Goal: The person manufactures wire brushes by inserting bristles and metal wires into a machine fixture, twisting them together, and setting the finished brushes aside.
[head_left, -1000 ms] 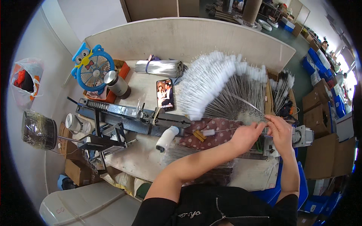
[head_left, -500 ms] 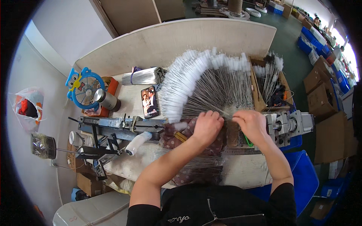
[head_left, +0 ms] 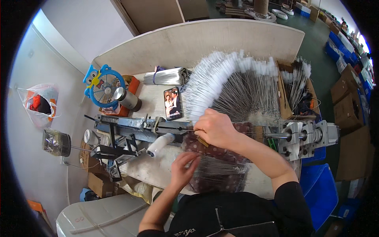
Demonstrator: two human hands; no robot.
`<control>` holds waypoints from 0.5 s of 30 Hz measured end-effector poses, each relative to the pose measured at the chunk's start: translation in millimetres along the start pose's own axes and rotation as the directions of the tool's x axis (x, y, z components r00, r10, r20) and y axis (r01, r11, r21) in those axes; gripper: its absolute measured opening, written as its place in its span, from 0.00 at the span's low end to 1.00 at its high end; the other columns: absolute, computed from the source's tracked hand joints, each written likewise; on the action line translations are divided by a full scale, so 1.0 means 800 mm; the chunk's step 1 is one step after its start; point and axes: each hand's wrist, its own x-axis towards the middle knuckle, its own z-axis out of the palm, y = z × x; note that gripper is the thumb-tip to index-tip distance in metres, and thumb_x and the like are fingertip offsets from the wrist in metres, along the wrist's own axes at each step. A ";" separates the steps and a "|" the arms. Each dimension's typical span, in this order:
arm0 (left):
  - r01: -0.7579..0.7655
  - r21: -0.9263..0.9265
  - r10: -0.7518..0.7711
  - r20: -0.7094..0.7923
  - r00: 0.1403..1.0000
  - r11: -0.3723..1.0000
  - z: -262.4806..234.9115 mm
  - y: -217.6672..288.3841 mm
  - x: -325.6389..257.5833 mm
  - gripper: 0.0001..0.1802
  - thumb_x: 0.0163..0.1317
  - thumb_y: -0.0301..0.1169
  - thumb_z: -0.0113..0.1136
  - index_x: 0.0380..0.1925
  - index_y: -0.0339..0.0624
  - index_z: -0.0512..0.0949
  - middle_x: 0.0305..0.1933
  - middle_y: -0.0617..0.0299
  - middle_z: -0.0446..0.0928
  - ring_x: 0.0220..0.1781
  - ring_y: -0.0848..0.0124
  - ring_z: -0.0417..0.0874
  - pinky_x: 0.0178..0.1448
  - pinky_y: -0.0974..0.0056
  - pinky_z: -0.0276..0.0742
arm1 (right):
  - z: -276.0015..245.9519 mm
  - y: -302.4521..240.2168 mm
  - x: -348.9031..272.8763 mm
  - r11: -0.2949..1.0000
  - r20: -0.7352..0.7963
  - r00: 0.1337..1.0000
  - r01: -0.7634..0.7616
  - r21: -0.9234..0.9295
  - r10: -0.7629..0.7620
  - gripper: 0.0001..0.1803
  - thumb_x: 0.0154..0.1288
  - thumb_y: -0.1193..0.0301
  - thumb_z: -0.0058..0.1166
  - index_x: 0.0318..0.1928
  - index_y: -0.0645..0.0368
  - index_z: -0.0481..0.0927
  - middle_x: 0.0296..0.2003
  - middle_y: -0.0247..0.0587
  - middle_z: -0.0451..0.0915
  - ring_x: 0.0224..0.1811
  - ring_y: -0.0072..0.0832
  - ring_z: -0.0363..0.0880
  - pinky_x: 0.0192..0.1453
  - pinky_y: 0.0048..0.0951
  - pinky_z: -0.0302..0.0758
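My right hand (head_left: 216, 128) reaches across to the left, its fingers pinched together at the right end of a thin metal rod (head_left: 181, 128) on the blue bench device (head_left: 136, 123). What lies between the fingertips is hidden. Nearer to me, my left hand (head_left: 184, 168) hovers with loosely curled fingers, thumb apart from them, beside a bundle of thin wires (head_left: 221, 168) on a dotted brown cloth (head_left: 237, 183). A yellowish piece (head_left: 202, 142) lies just below the right hand. Beyond it spreads a large fan of white-bristled wire brushes (head_left: 213, 85).
A metal spindle machine (head_left: 304, 136) stands at the right, with a blue bin (head_left: 319, 189) below. A cardboard box (head_left: 285, 94) holds more brushes. At left are a phone (head_left: 172, 103), a tied wire bundle (head_left: 166, 76), a steel flask (head_left: 127, 98), a blue fan (head_left: 106, 89) and a white roll (head_left: 160, 145).
My right hand has moved left from the spindle side to the rod's end. My left hand has dropped back toward me from the brushes. The view has shifted slightly.
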 end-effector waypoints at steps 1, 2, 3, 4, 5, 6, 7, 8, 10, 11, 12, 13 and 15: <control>-0.006 -0.003 0.006 0.003 1.000 1.000 -0.009 -0.009 -0.007 0.08 0.61 0.31 0.57 0.35 0.39 0.79 0.34 0.56 0.78 0.40 0.61 0.80 0.40 0.62 0.76 | 0.008 -0.002 0.006 1.000 -0.004 1.000 -0.003 -0.006 0.003 0.04 0.49 0.68 0.59 0.26 0.52 0.83 0.25 0.30 0.79 0.34 0.32 0.74 0.36 0.31 0.74; 0.336 -0.427 -0.390 -0.041 0.920 0.839 -0.018 -0.014 -0.015 0.09 0.62 0.33 0.57 0.35 0.38 0.79 0.32 0.59 0.78 0.37 0.64 0.80 0.39 0.64 0.75 | 0.015 -0.006 0.009 1.000 0.006 1.000 -0.019 -0.020 0.019 0.04 0.49 0.68 0.58 0.26 0.52 0.83 0.25 0.29 0.79 0.35 0.32 0.73 0.36 0.31 0.74; 0.509 -0.758 -0.703 0.096 0.705 0.408 -0.028 -0.019 -0.018 0.11 0.63 0.35 0.57 0.35 0.38 0.80 0.30 0.62 0.78 0.34 0.66 0.80 0.38 0.65 0.74 | 0.019 -0.011 0.012 0.999 0.015 0.999 -0.037 -0.039 0.038 0.04 0.49 0.67 0.58 0.26 0.52 0.83 0.25 0.29 0.79 0.35 0.31 0.73 0.37 0.31 0.74; 0.475 -0.820 -0.661 0.166 0.732 0.319 -0.042 -0.026 -0.014 0.21 0.66 0.46 0.51 0.35 0.36 0.79 0.29 0.62 0.78 0.32 0.70 0.78 0.38 0.65 0.73 | 0.020 -0.015 0.013 0.998 0.019 0.999 -0.039 -0.050 0.040 0.04 0.49 0.67 0.58 0.26 0.52 0.83 0.25 0.29 0.79 0.35 0.31 0.73 0.37 0.31 0.74; 0.465 -0.829 -0.662 0.162 0.731 0.310 -0.047 -0.023 -0.010 0.21 0.66 0.46 0.51 0.35 0.36 0.79 0.29 0.62 0.78 0.32 0.70 0.78 0.38 0.65 0.73 | 0.023 -0.021 0.015 0.994 0.065 0.996 -0.056 -0.092 0.062 0.05 0.49 0.67 0.58 0.26 0.52 0.83 0.25 0.29 0.79 0.35 0.32 0.73 0.37 0.32 0.74; 0.417 -0.887 -0.669 0.187 0.720 0.201 -0.047 -0.019 0.000 0.26 0.66 0.51 0.47 0.35 0.36 0.80 0.28 0.61 0.78 0.32 0.70 0.77 0.39 0.64 0.72 | 0.024 -0.022 0.018 0.988 0.103 0.990 -0.077 -0.131 0.091 0.05 0.50 0.67 0.57 0.26 0.52 0.83 0.25 0.29 0.79 0.35 0.32 0.73 0.37 0.32 0.74; 0.363 -0.928 -0.671 0.215 0.709 0.086 -0.046 -0.013 0.010 0.31 0.67 0.57 0.43 0.35 0.36 0.80 0.28 0.61 0.77 0.31 0.70 0.76 0.39 0.63 0.72 | 0.024 -0.021 0.019 0.988 0.108 0.990 -0.075 -0.135 0.090 0.05 0.50 0.67 0.57 0.26 0.52 0.83 0.25 0.29 0.79 0.35 0.32 0.73 0.37 0.32 0.74; 0.411 -0.906 -0.560 0.290 0.776 0.101 -0.044 -0.005 0.021 0.35 0.65 0.60 0.40 0.35 0.36 0.80 0.28 0.60 0.77 0.33 0.70 0.76 0.41 0.62 0.71 | 0.024 -0.020 0.019 0.986 0.112 0.988 -0.094 -0.137 0.109 0.05 0.50 0.67 0.57 0.26 0.52 0.83 0.25 0.30 0.79 0.35 0.33 0.73 0.37 0.33 0.74; 0.531 -0.798 -0.536 0.326 0.779 0.286 -0.027 0.007 0.034 0.31 0.61 0.57 0.51 0.29 0.36 0.81 0.25 0.59 0.79 0.29 0.67 0.79 0.38 0.62 0.73 | 0.026 -0.023 0.022 0.982 0.122 0.983 -0.115 -0.148 0.134 0.05 0.50 0.66 0.57 0.26 0.52 0.83 0.25 0.30 0.79 0.35 0.33 0.73 0.37 0.33 0.74; 0.576 -0.612 -0.548 0.261 0.794 0.543 -0.014 0.000 0.037 0.29 0.58 0.56 0.55 0.26 0.36 0.82 0.23 0.58 0.79 0.27 0.66 0.80 0.36 0.62 0.74 | 0.025 -0.026 0.024 0.980 0.130 0.982 -0.112 -0.162 0.134 0.06 0.50 0.66 0.57 0.26 0.53 0.83 0.25 0.31 0.79 0.35 0.33 0.73 0.37 0.33 0.74; 0.584 -0.074 -0.570 0.145 0.808 0.808 -0.011 -0.020 0.040 0.27 0.51 0.54 0.64 0.22 0.36 0.82 0.19 0.54 0.79 0.23 0.66 0.81 0.33 0.62 0.75 | 0.024 -0.028 0.024 0.978 0.140 0.981 -0.112 -0.175 0.137 0.06 0.50 0.66 0.57 0.26 0.53 0.83 0.25 0.32 0.79 0.35 0.33 0.73 0.37 0.34 0.74; 0.588 -0.075 -0.574 0.150 0.805 0.806 -0.012 -0.027 0.035 0.27 0.51 0.54 0.64 0.22 0.36 0.82 0.19 0.54 0.79 0.23 0.66 0.81 0.33 0.62 0.75 | 0.023 -0.028 0.023 0.978 0.144 0.979 -0.116 -0.175 0.142 0.06 0.50 0.66 0.57 0.26 0.53 0.83 0.25 0.32 0.79 0.35 0.33 0.73 0.37 0.34 0.74; 0.557 0.061 -0.561 0.079 0.824 0.828 -0.018 -0.023 0.040 0.27 0.48 0.54 0.66 0.18 0.37 0.81 0.17 0.50 0.77 0.24 0.68 0.81 0.32 0.64 0.75 | 0.022 -0.027 0.019 0.981 0.130 0.987 -0.073 -0.182 0.098 0.06 0.50 0.67 0.58 0.27 0.54 0.83 0.26 0.32 0.79 0.35 0.34 0.74 0.38 0.34 0.73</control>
